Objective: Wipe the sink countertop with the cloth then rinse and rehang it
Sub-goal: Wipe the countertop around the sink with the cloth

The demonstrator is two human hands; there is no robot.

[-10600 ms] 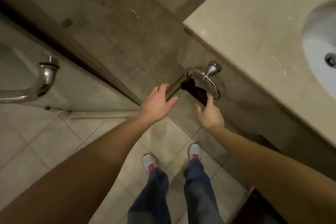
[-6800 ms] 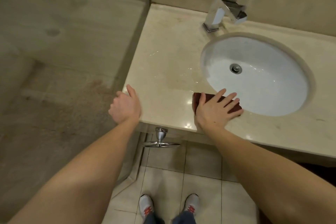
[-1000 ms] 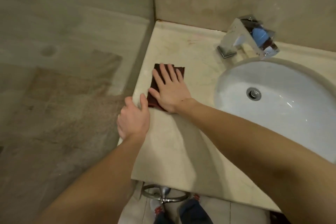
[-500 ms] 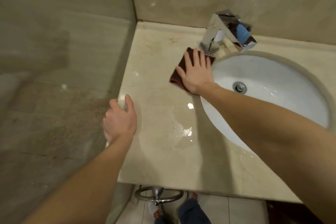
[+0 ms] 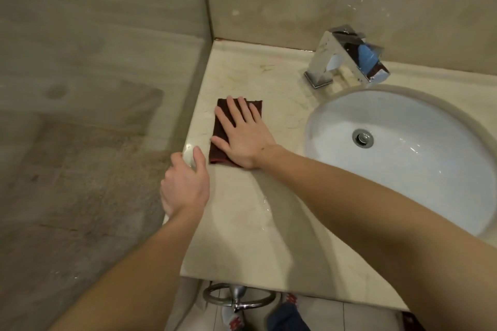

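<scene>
Dark red cloth (image 5: pixel 219 129) lies flat on the beige marble countertop (image 5: pixel 242 236), folded into a rectangle, directly under the right hand (image 5: pixel 243 140). Right hand is spread palm-down on it, fingers straight and slightly fanned, pressing the cloth to the stone, with the fingertips near the cloth's far edge. Left hand (image 5: pixel 185 185) sits just beside the cloth's near left corner, close to the right hand's thumb but not touching it. It grips the countertop's left edge, thumb on top and fingers curled over the rim. The two hands are apart, and the right forearm crosses the counter from the lower right. White sink (image 5: pixel 403 169) lies to the right of the right hand, with a metal drain (image 5: pixel 363 138) at its centre. Chrome square faucet (image 5: pixel 347 59) stands beyond and to the right of the right hand, at the sink's back rim. Wet streaks shine on the stone near the right forearm. Metal towel ring (image 5: pixel 239 301) hangs below the counter's front edge, under both forearms, with nothing on it. Shoes (image 5: pixel 231 317) on the tiled floor show partly beneath it.
</scene>
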